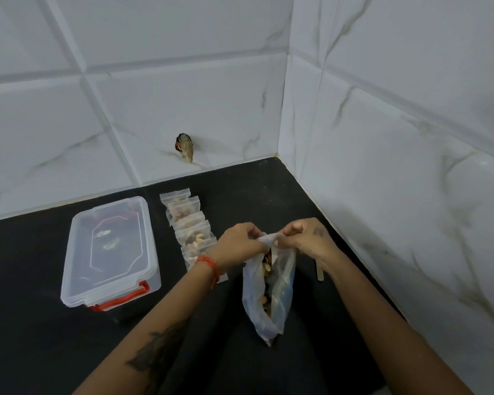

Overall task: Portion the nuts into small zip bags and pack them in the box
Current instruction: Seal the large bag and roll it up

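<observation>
Left hand (241, 240) and right hand (305, 238) both pinch top edge of large plastic bag (268, 297) of nuts, bag lying on black counter (40, 323). Row of filled small zip bags (188, 226) just left. Lidded clear box (111, 252) further left, apart.

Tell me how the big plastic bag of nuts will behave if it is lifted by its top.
The big bag looks thin and floppy: it sags and creases below where both hands pinch its mouth. The nuts inside would probably slide to the bottom and make it swing. Held by one hand alone, the mouth may gape and spill.
</observation>
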`<move>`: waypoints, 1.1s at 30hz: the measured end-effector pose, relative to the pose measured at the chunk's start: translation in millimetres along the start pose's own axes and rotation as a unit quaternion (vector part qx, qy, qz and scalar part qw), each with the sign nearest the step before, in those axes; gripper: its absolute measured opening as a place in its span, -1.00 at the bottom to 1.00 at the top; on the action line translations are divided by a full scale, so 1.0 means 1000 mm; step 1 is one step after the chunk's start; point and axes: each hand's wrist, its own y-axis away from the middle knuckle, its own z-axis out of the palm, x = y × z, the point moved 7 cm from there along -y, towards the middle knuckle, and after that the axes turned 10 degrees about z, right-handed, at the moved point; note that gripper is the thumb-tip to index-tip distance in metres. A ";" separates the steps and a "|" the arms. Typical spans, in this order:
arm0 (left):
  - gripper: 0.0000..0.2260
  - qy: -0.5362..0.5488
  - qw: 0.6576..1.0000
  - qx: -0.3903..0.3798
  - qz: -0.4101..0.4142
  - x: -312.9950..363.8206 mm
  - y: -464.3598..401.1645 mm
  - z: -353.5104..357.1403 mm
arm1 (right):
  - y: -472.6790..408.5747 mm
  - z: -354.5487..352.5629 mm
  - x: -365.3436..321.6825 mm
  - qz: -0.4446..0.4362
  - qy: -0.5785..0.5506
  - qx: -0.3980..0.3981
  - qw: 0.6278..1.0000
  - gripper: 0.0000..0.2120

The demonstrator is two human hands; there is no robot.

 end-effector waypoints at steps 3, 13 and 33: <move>-0.87 0.174 0.983 -0.029 -0.049 -0.002 0.003 0.003 | 0.009 -0.007 -0.016 -0.088 0.126 0.135 0.979 -0.85; -0.86 -0.142 0.982 0.090 0.090 0.010 0.002 -0.010 | 0.008 0.000 -0.004 0.053 -0.193 -0.142 0.969 -0.83; -0.92 -0.112 0.983 0.133 0.067 -0.001 0.020 -0.008 | 0.013 -0.002 0.002 0.037 -0.140 -0.133 0.981 -0.58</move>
